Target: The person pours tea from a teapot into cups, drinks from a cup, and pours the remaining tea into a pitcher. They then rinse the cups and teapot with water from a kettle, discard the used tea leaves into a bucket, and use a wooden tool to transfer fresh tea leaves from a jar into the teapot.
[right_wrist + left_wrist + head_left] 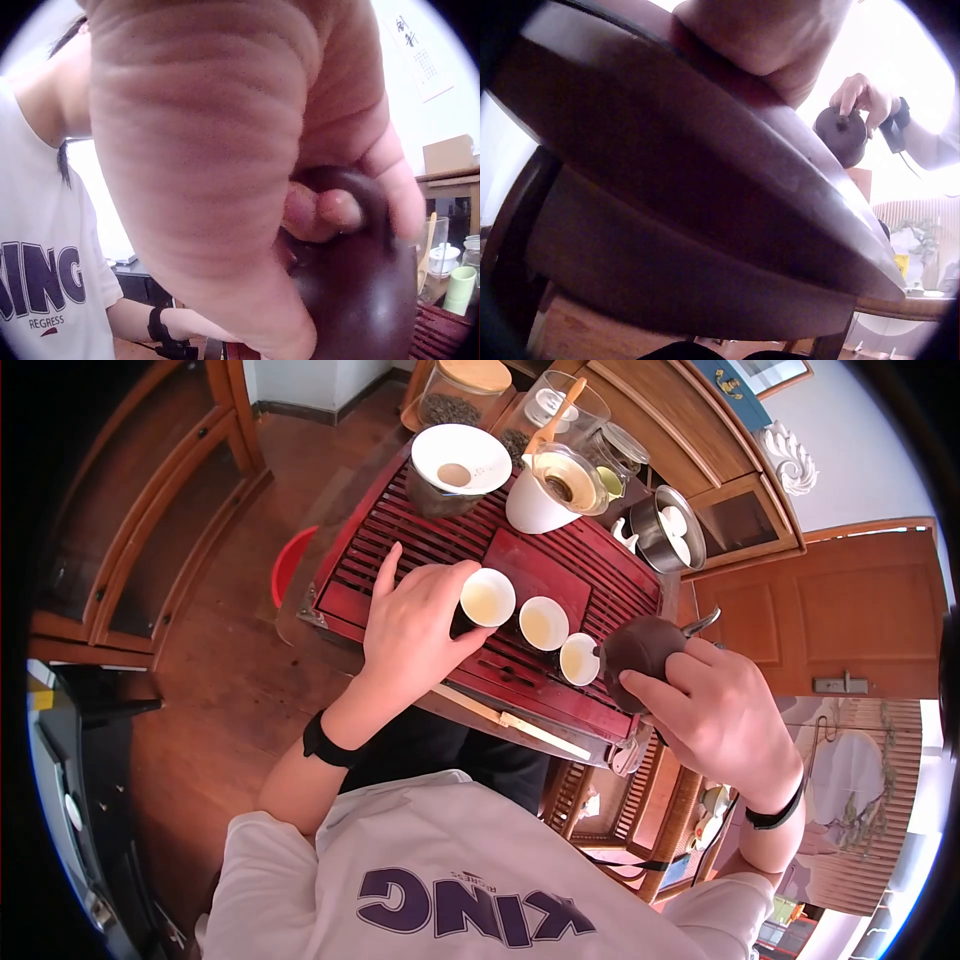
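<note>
My right hand [728,715] grips a dark brown teapot [636,652] by its handle, fingers through the loop in the right wrist view. The teapot tilts left, its spout right at the rim of the right teacup [579,660]. That cup, the middle teacup [543,624] and the left teacup [487,599] stand in a row, each showing pale yellow tea. With thumb and index finger on opposite sides, my left hand [415,622] pinches the left cup. The left wrist view shows the teapot [841,139] beyond the tray edge, with the cups hidden.
The red slatted tea tray [400,525] lies under the cups. Along its far side are a white-rimmed bowl [462,450], a white pitcher with a strainer [540,505] and a metal pot [655,545] holding white cups. A lidded glass jar [450,405] stands behind.
</note>
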`<state>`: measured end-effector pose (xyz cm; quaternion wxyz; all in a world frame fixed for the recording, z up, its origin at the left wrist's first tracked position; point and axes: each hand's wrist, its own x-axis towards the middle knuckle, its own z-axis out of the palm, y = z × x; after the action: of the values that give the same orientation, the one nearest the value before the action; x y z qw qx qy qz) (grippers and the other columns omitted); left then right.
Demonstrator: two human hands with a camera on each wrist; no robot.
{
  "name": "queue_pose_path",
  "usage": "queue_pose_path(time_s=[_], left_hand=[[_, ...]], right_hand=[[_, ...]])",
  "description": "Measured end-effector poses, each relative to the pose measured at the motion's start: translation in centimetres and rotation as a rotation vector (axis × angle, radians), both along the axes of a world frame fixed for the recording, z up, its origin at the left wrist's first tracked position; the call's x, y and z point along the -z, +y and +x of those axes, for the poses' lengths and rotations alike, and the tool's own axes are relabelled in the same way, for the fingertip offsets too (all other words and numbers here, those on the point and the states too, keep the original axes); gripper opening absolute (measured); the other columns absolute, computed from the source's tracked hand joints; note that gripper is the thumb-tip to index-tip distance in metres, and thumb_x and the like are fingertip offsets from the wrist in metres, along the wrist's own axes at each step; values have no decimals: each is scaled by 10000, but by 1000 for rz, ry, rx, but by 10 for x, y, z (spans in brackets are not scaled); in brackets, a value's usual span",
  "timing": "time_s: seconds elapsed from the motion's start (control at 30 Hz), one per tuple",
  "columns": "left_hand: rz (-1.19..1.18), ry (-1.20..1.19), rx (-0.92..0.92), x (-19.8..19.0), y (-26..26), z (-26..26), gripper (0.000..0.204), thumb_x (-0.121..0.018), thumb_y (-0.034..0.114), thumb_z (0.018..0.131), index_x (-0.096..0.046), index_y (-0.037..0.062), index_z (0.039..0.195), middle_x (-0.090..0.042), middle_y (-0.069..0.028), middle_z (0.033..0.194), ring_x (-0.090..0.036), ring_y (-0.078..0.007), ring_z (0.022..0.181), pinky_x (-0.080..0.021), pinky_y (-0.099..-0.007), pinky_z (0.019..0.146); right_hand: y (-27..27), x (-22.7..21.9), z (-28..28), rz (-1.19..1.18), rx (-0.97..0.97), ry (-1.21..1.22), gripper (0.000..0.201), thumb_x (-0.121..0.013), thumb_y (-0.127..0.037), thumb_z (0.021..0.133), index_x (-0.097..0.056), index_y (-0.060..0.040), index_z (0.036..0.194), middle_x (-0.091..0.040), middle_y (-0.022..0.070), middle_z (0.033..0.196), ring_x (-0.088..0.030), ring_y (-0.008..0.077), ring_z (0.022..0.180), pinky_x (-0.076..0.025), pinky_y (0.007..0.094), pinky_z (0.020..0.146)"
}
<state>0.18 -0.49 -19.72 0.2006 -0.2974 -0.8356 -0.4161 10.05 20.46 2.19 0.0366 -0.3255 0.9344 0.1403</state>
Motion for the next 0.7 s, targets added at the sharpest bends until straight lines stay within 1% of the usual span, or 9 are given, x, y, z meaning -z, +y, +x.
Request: queue_pose_path(time_s=[0.07, 0.13, 0.17, 0.23, 0.27, 0.33, 0.53, 0.67, 0.7], left_hand=[[-6, -2, -1, 0, 0, 0, 575, -879, 203, 695, -624, 90, 1198, -712, -58, 1035, -683, -239, 999, -319, -556, 1153], [-11, -4, 4, 1, 0, 0, 575, -879, 204, 696, -623, 90, 1197, -711, -58, 1033, -684, -237, 999, -318, -556, 1154], [-10, -3, 2, 1, 0, 0, 575, -880, 205, 694, -622, 89, 1195, -711, -56, 1033, -684, -235, 996, -318, -555, 1154], [-13, -1, -2, 1, 0, -1, 576, -881, 206, 693, -621, 88, 1193, -710, -55, 1033, -684, -234, 994, -318, -555, 1155], [-5, -2, 1, 1, 0, 0, 575, -881, 207, 692, -621, 89, 1192, -709, -54, 1032, -684, -234, 992, -317, -555, 1155], [4, -3, 2, 1, 0, -1, 575, -881, 208, 691, -621, 89, 1190, -709, -54, 1032, -684, -234, 990, -317, -555, 1156], [-2, -5, 0, 0, 0, 0, 585, -883, 210, 681, -622, 89, 1190, -707, -56, 1026, -683, -237, 989, -312, -552, 1159], [-14, 4, -1, 1, 0, -1, 603, -879, 231, 686, -608, 87, 1205, -702, -55, 1015, -674, -228, 996, -302, -552, 1161], [-21, 10, 0, 2, 0, -1, 620, -875, 249, 692, -595, 85, 1220, -698, -54, 995, -667, -220, 993, -297, -555, 1158]], right_hand=[[-1, 0, -7, -36, -11, -10, 248, -704, -83, 697, -707, -70, 945, -491, 26, 689, -567, 204, 676, -483, 336, 554], [-2, -1, -17, -164, 23, -52, 331, -749, -76, 654, -716, -70, 983, -512, 47, 690, -583, 235, 665, -485, 360, 547], [-2, 0, -21, -165, 22, -51, 331, -749, -76, 654, -716, -70, 983, -512, 47, 690, -583, 235, 665, -485, 360, 547], [-1, 1, -28, -283, 68, -79, 403, -791, -74, 609, -721, -78, 1006, -531, 66, 696, -593, 267, 655, -489, 382, 546], [-1, 1, -31, -285, 66, -79, 403, -791, -74, 609, -721, -78, 1006, -531, 66, 696, -593, 267, 655, -489, 382, 546], [-1, 2, -36, -375, 108, -113, 443, -812, -75, 598, -726, -93, 1032, -559, 68, 707, -599, 278, 650, -488, 396, 541], [-12, 10, -45, -487, 104, -135, 455, -823, -72, 601, -725, -93, 1045, -593, 80, 714, -616, 287, 643, -496, 403, 548], [-25, 15, -48, -466, 143, -108, 444, -827, -62, 611, -721, -81, 1042, -634, 93, 754, -643, 292, 678, -520, 392, 572], [-28, 19, -49, -555, 137, -77, 437, -828, -56, 618, -718, -72, 1040, -657, 100, 789, -655, 295, 698, -530, 387, 584]])
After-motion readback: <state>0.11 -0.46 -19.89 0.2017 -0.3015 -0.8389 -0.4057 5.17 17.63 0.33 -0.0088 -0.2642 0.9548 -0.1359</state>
